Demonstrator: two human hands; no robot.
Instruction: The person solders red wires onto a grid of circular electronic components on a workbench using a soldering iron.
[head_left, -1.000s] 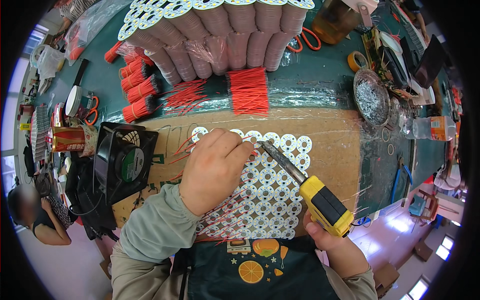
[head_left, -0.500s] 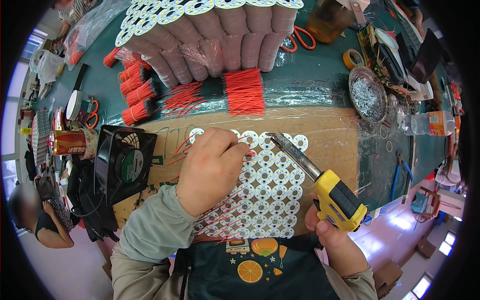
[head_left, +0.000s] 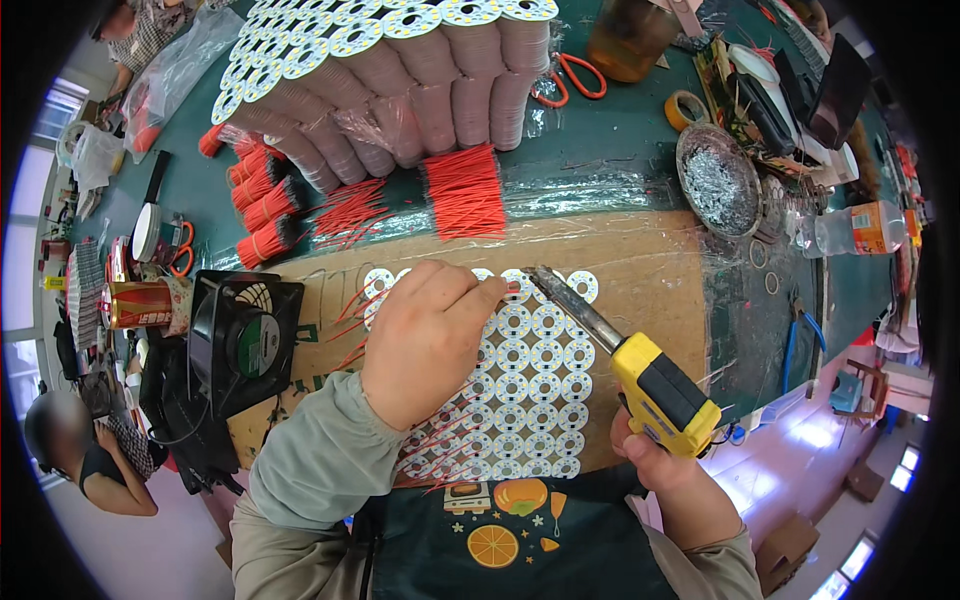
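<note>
**Right hand (head_left: 655,455) closed around a soldering iron (head_left: 665,395), left hand (head_left: 430,340) over the discs (head_left: 546,342)**

The yellow-and-black soldering iron sits in the grip of the right hand, its metal shaft (head_left: 580,315) slanting up and leftward until the tip ends over the top row of white discs, near the left hand's fingertips. Whether the tip touches a disc cannot be told. The left hand's thumb and forefinger are drawn together, with a short red piece (head_left: 512,291) at their ends; how it is held is hard to make out. The discs lie in close rows on a brown board (head_left: 650,260), under the left hand and to its right, and red wires (head_left: 440,437) run across those at the lower left.

The left hand hides several discs in the upper part of the grid, and most of the right hand's fingers are behind the handle. Farther back, a tall stack of discs (head_left: 395,110) is cut off at the upper edge, as is a jar (head_left: 622,35) with amber-brown liquid.

On the green desk (head_left: 625,130), a round dish (head_left: 735,222) at the right holds silvery scraps (head_left: 718,178). Beyond it is a clear bottle (head_left: 830,235) with an orange label. At the left, near a black fan (head_left: 258,345), the inside of a red-and-gold can (head_left: 140,305) is out of sight.
</note>
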